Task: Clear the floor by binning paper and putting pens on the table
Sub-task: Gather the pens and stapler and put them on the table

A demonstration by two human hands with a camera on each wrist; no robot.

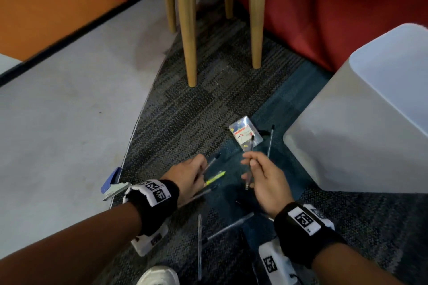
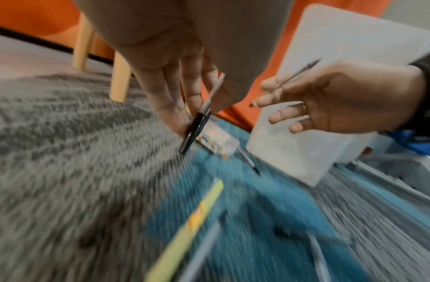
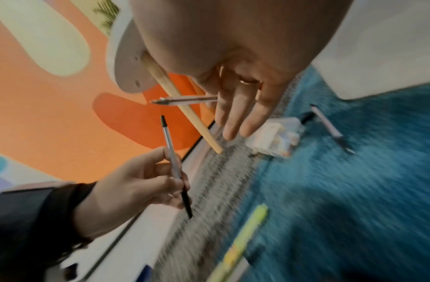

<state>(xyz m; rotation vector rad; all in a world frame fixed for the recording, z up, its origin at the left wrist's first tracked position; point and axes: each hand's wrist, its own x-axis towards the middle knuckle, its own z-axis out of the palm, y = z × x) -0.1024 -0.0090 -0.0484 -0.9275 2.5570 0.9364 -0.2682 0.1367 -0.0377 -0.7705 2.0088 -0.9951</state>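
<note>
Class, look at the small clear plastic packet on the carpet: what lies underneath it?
The small clear plastic packet lies flat on the grey and teal carpet, with a black object poking out at its edge. Anything else beneath stays hidden by its printed insert.

Illumination is even, diffuse indoor light; its source lies outside all three views. The head view is moderately bright and mostly sharp, with soft shadows on the carpet [image 1: 208,104] beneath both hands and beside the white bin [image 1: 361,122]. Wide-angle distortion bends the wooden legs [image 1: 185,30] and the floor edge toward the frame borders. Both wrist views show heavy motion blur — the carpet streaks, and the yellow pen [image 2: 192,225] smears along its length. Palms nearest each wrist lens are out of focus. No strong glare is visible.
</note>
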